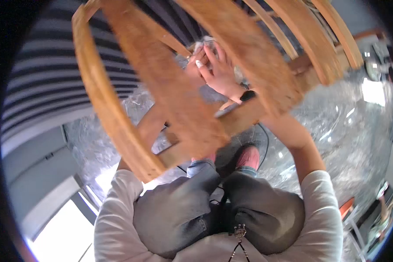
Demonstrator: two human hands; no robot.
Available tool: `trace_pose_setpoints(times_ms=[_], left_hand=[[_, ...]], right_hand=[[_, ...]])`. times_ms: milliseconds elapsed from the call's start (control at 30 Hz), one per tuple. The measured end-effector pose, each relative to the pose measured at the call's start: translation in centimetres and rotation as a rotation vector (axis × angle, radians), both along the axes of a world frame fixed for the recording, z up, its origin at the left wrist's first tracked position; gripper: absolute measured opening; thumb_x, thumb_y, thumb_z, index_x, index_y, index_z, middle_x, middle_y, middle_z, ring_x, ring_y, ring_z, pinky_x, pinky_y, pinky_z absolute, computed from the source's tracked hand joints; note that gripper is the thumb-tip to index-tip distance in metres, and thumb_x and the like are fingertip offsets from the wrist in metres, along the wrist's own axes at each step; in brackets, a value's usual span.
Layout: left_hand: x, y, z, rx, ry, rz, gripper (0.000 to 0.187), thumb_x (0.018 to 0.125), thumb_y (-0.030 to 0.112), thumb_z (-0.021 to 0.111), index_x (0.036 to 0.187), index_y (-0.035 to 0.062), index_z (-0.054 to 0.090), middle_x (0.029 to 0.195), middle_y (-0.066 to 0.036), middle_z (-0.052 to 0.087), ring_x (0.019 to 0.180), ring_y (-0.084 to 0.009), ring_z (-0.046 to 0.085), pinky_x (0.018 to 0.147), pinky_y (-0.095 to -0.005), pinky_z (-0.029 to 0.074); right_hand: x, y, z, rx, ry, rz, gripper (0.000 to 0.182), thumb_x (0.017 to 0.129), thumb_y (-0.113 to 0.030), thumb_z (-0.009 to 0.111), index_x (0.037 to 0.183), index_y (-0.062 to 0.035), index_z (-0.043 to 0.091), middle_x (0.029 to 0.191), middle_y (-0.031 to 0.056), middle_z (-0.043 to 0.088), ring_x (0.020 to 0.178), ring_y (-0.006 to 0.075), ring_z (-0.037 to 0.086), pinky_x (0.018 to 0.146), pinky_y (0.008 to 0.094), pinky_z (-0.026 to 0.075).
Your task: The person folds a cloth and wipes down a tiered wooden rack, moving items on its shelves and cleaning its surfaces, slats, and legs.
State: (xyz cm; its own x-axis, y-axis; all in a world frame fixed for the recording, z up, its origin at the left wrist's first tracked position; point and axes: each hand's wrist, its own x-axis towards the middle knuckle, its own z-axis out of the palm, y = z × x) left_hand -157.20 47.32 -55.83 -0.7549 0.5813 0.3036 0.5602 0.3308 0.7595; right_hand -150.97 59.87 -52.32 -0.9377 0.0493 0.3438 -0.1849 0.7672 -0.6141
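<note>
A wooden frame with curved slats (257, 56) fills the upper view, blurred in places. Beyond the slats, my right hand (220, 74) has its fingers stretched out and apart, overlapping my left hand. A dark band circles the right wrist. My left hand (195, 72) is partly covered by a slat and the right hand; its visible fingers are bent together beside a small whitish thing (207, 39). What that thing is cannot be made out. Both forearms reach under the frame's lower rail (242, 120).
Dark ridged panelling (43, 65) stands at the left. Shiny grey sheeting (336, 126) covers the floor, with a thin dark cable (267, 146) near my pink shoes (249, 157). At the lower right, an orange object (346, 208) and part of another person (384, 214) show.
</note>
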Motion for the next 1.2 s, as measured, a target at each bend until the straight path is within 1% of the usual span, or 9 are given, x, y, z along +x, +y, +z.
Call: trace_pose_setpoints(times_ms=[167, 233, 333, 433, 567, 767, 1000, 1167, 1200], left_hand=[[1.5, -2.8, 1.0, 0.141, -0.095, 0.110, 0.024, 0.076, 0.005, 0.056, 0.101, 0.0058, 0.056, 0.095, -0.010, 0.058, 0.090, -0.0232, 0.055, 0.076, -0.0322, 0.045], [1.5, -3.1, 1.3, 0.172, -0.104, 0.158, 0.023, 0.077, 0.006, 0.056, 0.100, 0.0055, 0.057, 0.093, -0.010, 0.058, 0.089, -0.0229, 0.056, 0.075, -0.0318, 0.045], [-1.8, -3.7, 1.2, 1.006, -0.551, 0.326, 0.027, 0.074, 0.003, 0.062, 0.100, 0.0026, 0.053, 0.086, -0.004, 0.054, 0.083, -0.0104, 0.052, 0.071, -0.0227, 0.044], [0.4, -3.1, 6.4, 0.049, 0.303, 0.593, 0.036, 0.071, 0.002, 0.066, 0.103, 0.0026, 0.052, 0.091, -0.006, 0.054, 0.081, -0.0117, 0.052, 0.070, -0.0247, 0.044], [-0.4, -2.1, 7.4, 0.299, -0.096, 0.420, 0.022, 0.076, 0.008, 0.062, 0.098, 0.0032, 0.057, 0.085, -0.004, 0.058, 0.076, -0.0116, 0.053, 0.066, -0.0259, 0.044], [-1.4, -2.1, 5.5, 0.377, -0.305, 0.397, 0.020, 0.085, 0.011, 0.052, 0.101, -0.0005, 0.056, 0.084, -0.004, 0.060, 0.075, -0.0089, 0.053, 0.066, -0.0234, 0.044], [-1.8, -2.8, 2.9, 0.399, -0.378, 0.393, 0.022, 0.091, 0.013, 0.044, 0.103, -0.0037, 0.053, 0.080, -0.002, 0.059, 0.071, -0.0065, 0.051, 0.063, -0.0222, 0.044], [1.5, -5.3, 7.4, 0.913, -1.630, 0.877, 0.024, 0.091, 0.016, 0.046, 0.096, -0.0053, 0.055, 0.072, -0.002, 0.057, 0.064, -0.0085, 0.050, 0.053, -0.0267, 0.043], [-0.5, -3.5, 5.8, 0.626, -0.969, 0.665, 0.024, 0.090, 0.017, 0.047, 0.094, -0.0052, 0.056, 0.068, -0.004, 0.056, 0.063, -0.0083, 0.049, 0.052, -0.0271, 0.042]], right_hand=[[0.0, 0.6, 2.1, 0.589, 0.301, 0.202, 0.041, 0.078, -0.018, 0.062, 0.117, -0.0140, 0.050, 0.119, 0.0157, 0.050, 0.105, 0.0343, 0.050, 0.092, 0.0536, 0.035], [-1.7, -0.7, -5.9, -0.141, 0.082, 0.074, 0.057, 0.079, -0.041, 0.054, 0.126, -0.0101, 0.042, 0.134, 0.0178, 0.029, 0.122, 0.0415, 0.025, 0.102, 0.0485, 0.015], [-0.3, -0.6, -0.6, 0.312, -0.149, 0.026, 0.062, 0.076, -0.028, 0.061, 0.130, -0.0129, 0.036, 0.136, 0.0188, 0.025, 0.122, 0.0429, 0.024, 0.100, 0.0510, 0.019], [-0.2, -0.3, 0.1, 0.522, -0.266, 0.083, 0.062, 0.074, -0.024, 0.061, 0.130, -0.0139, 0.036, 0.138, 0.0180, 0.022, 0.125, 0.0421, 0.021, 0.101, 0.0510, 0.020], [0.1, 0.0, -1.2, 0.529, -0.259, 0.090, 0.061, 0.074, -0.023, 0.060, 0.130, -0.0153, 0.037, 0.137, 0.0180, 0.026, 0.126, 0.0401, 0.021, 0.099, 0.0514, 0.023], [-2.4, 1.6, -1.3, -0.447, 0.061, 0.014, 0.052, 0.074, -0.007, 0.056, 0.124, -0.0073, 0.043, 0.123, 0.0154, 0.047, 0.119, 0.0333, 0.038, 0.097, 0.0412, 0.031], [-3.9, -0.7, -2.5, 0.432, -0.005, 0.083, 0.061, 0.072, -0.015, 0.060, 0.129, -0.0156, 0.037, 0.134, 0.0083, 0.035, 0.125, 0.0308, 0.025, 0.099, 0.0563, 0.015], [-5.4, -0.5, -4.5, 0.638, 0.023, -0.013, 0.053, 0.077, -0.016, 0.053, 0.128, -0.0174, 0.039, 0.135, 0.0061, 0.034, 0.125, 0.0311, 0.027, 0.100, 0.0549, 0.016], [-5.6, -0.4, -5.4, 0.774, 0.084, -0.058, 0.051, 0.078, -0.016, 0.051, 0.127, -0.0163, 0.040, 0.134, 0.0069, 0.035, 0.125, 0.0313, 0.027, 0.099, 0.0563, 0.017]])
